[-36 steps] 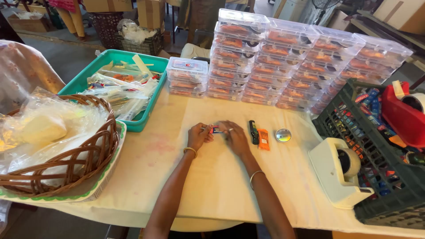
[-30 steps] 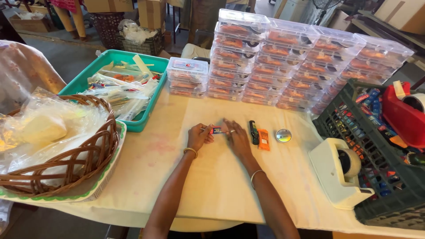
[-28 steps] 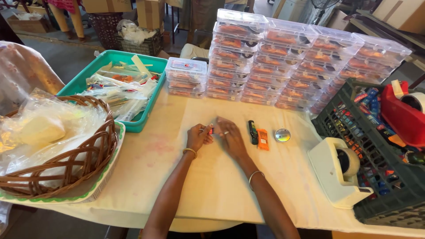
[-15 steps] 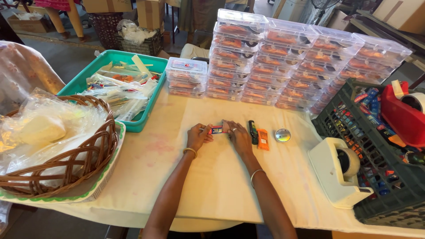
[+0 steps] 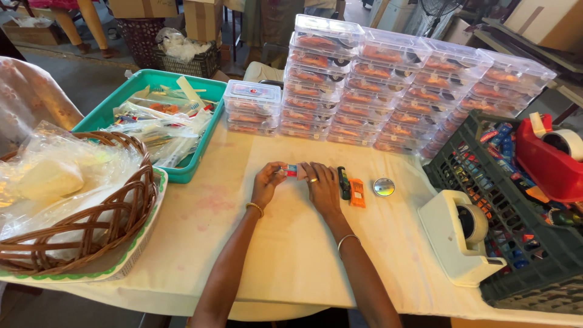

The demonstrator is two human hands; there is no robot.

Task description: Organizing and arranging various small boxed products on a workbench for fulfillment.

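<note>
My left hand [image 5: 268, 183] and my right hand [image 5: 322, 187] rest on the cream tabletop [image 5: 291, 255] and pinch a small red and blue packet [image 5: 291, 170] between their fingertips. Both wrists wear thin bangles, and a ring shows on the right hand. Just right of my right hand lie a dark narrow item [image 5: 344, 182], an orange packet [image 5: 357, 192] and a small round shiny disc [image 5: 384, 187].
Stacks of clear lidded boxes [image 5: 395, 85] line the back. A teal tray [image 5: 159, 124] of wrapped goods and a wicker basket [image 5: 79, 212] with plastic bags sit left. A white tape dispenser [image 5: 464, 237] and a dark crate [image 5: 522, 206] holding a red dispenser stand right.
My hands stay together at the same spot; the fingers shifted slightly around the small packet. Nothing else moved.
</note>
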